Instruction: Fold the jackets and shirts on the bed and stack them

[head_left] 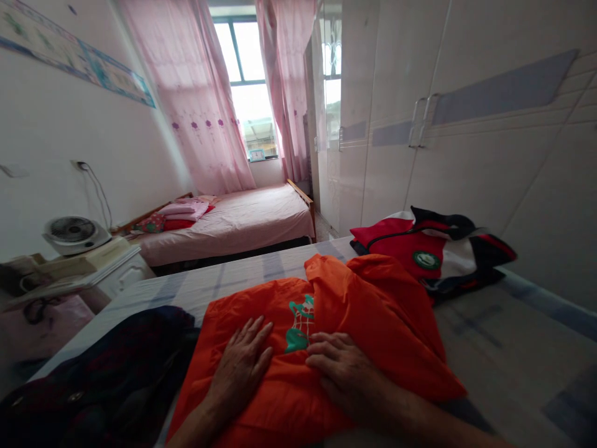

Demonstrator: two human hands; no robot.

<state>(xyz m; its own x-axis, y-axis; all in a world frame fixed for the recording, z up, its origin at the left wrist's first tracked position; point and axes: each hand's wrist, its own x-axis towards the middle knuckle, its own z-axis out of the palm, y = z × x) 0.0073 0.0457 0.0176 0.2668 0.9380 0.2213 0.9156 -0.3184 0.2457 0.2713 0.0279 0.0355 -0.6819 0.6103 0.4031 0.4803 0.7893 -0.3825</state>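
Observation:
An orange jacket [368, 305] with a green and white print [301, 323] lies partly folded on the bed in front of me. My left hand [245, 358] rests flat on its left part, fingers stretched out, pressing the cloth. Beside the print, my right hand [342, 367] has its fingers bent over the edge of the folded part, gripping the fabric. The thumb of that hand is hidden. Right of the print, the cloth is bunched and lies in loose creases.
A dark plaid garment [125, 367] lies at left. A red, white and black jacket [433, 246] sits at back right on the bed sheet [252, 269]. Beyond stand a pink-covered bed [252, 214], a small fan [74, 233] on a cabinet [116, 270], and a white wardrobe [392, 174].

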